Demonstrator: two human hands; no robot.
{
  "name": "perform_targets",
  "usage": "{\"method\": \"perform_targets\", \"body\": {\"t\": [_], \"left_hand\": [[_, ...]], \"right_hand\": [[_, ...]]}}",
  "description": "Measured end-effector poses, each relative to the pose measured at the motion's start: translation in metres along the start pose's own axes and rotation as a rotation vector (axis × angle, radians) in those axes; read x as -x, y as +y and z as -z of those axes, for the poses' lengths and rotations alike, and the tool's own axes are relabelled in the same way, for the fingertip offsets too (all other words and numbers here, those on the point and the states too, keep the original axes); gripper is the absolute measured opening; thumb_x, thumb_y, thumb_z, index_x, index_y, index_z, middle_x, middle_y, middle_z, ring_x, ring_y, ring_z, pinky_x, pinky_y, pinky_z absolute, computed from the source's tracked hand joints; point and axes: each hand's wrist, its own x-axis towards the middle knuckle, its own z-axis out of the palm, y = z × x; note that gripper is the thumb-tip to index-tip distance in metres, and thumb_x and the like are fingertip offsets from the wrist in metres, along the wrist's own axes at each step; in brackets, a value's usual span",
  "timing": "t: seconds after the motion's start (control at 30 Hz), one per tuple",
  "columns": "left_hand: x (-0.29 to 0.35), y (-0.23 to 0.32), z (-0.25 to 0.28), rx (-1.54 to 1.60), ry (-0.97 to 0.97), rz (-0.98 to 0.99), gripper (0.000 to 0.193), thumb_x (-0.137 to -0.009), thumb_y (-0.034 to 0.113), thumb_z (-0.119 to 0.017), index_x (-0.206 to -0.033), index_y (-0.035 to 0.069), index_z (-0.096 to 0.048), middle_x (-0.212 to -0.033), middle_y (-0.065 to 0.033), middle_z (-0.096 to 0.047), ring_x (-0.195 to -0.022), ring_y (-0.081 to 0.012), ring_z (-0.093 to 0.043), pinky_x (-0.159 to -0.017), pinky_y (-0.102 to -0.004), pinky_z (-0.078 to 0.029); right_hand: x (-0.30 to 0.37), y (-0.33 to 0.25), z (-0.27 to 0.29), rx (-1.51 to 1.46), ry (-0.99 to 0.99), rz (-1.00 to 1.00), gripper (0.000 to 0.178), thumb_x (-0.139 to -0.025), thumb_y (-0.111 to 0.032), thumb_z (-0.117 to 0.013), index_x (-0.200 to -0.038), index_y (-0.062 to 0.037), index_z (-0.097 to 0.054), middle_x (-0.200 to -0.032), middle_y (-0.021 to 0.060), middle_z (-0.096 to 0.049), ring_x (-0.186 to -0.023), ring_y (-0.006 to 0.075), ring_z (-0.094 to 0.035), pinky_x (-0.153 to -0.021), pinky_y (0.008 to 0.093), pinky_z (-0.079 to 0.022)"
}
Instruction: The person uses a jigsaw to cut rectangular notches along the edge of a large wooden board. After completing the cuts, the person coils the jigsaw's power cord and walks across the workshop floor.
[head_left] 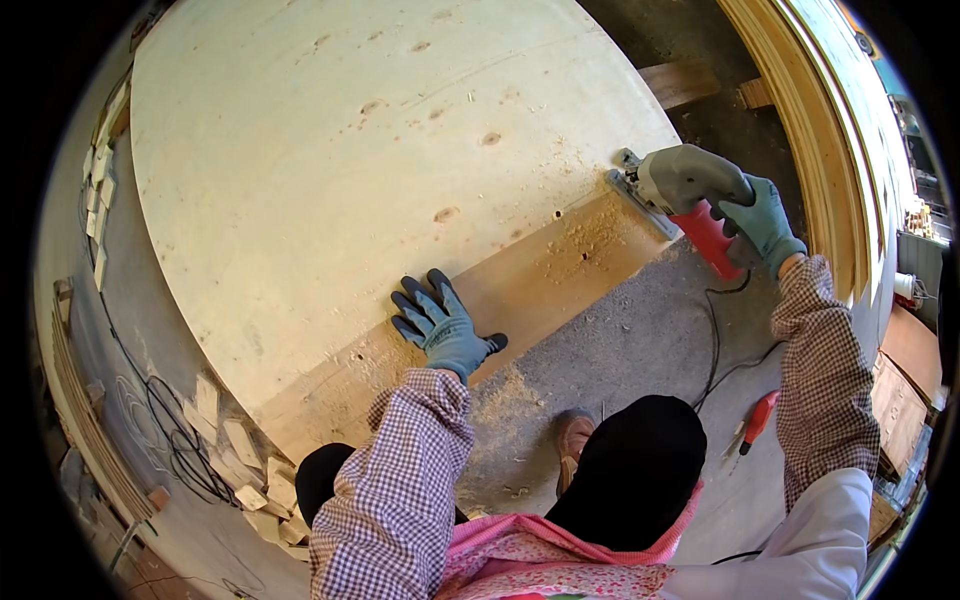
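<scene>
My right hand (768, 225), in a blue-grey work glove, is wrapped round the handle of a grey and red jigsaw (690, 185). The saw's flat metal base rests at the right end of a large pale plywood sheet (330, 180). Along the sheet's near side runs a browner wooden strip (530, 290), strewn with sawdust. My left hand (447, 325), gloved too, lies flat with spread fingers where the pale sheet and the brown strip meet. It holds nothing. The saw's blade is hidden from view.
A black power cord (712, 330) trails from the saw over the concrete floor. Red-handled pliers (758, 422) lie on the floor at right. Stacked plywood sheets (815, 120) stand at far right. Wood offcuts (265, 490) and coiled cables (180, 450) lie at lower left.
</scene>
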Motion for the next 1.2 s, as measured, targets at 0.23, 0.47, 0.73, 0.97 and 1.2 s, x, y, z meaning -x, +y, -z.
{"method": "perform_targets", "body": {"t": [0.23, 0.47, 0.73, 0.97, 1.2], "left_hand": [[0.0, -0.003, -0.004, 0.007, 0.015, 0.001, 0.135, -0.049, 0.054, -0.076, -0.136, 0.005, 0.014, -0.136, -0.0324, 0.021, -0.124, -0.0515, 0.02, -0.095, -0.0636, 0.009], [-0.006, 0.003, 0.0, 0.014, 0.005, -0.023, 0.128, -0.053, 0.052, -0.074, -0.137, 0.003, 0.009, -0.136, -0.0337, 0.017, -0.124, -0.0537, 0.015, -0.094, -0.0657, 0.007], [-0.003, -0.003, -0.01, -0.024, 0.033, -0.031, 0.135, -0.049, 0.06, -0.072, -0.136, 0.0, 0.011, -0.135, -0.0357, 0.018, -0.124, -0.0528, 0.017, -0.093, -0.0657, 0.007], [-0.007, 0.001, -0.014, -0.014, 0.071, -0.032, 0.135, -0.047, 0.059, -0.074, -0.137, 0.003, 0.011, -0.136, -0.0336, 0.018, -0.125, -0.0513, 0.018, -0.094, -0.0649, 0.008], [0.011, -0.002, 0.035, 0.191, -0.028, -0.045, 0.099, -0.068, 0.035, -0.071, -0.14, 0.009, -0.009, -0.145, -0.018, 0.001, -0.134, -0.0334, -0.001, -0.105, -0.0464, -0.009]], "right_hand": [[-0.005, -0.005, 0.008, 0.227, 0.054, 0.14, 0.036, -0.067, -0.01, -0.066, -0.101, -0.0008, -0.057, -0.076, 0.0077, -0.061, -0.059, 0.0144, -0.057, -0.056, 0.0273, -0.048], [-0.01, 0.025, 0.014, 0.276, 0.071, 0.118, 0.049, -0.06, -0.016, -0.071, -0.105, -0.0009, -0.057, -0.095, 0.0157, -0.06, -0.088, 0.0239, -0.058, -0.081, 0.032, -0.045], [0.002, -0.002, 0.008, 0.362, 0.096, 0.232, 0.044, -0.058, -0.017, -0.072, -0.097, -0.0012, -0.06, -0.085, 0.0145, -0.064, -0.076, 0.025, -0.062, -0.073, 0.0307, -0.047], [0.0, 0.0, 0.013, 0.358, 0.058, 0.199, 0.043, -0.06, -0.022, -0.071, -0.098, -0.0046, -0.06, -0.083, 0.0153, -0.064, -0.074, 0.0255, -0.063, -0.072, 0.0308, -0.049], [-0.002, -0.003, 0.01, 0.394, 0.061, 0.129, 0.042, -0.063, -0.034, -0.073, -0.096, -0.0113, -0.061, -0.083, 0.0121, -0.065, -0.074, 0.0249, -0.064, -0.072, 0.0318, -0.049]]}}
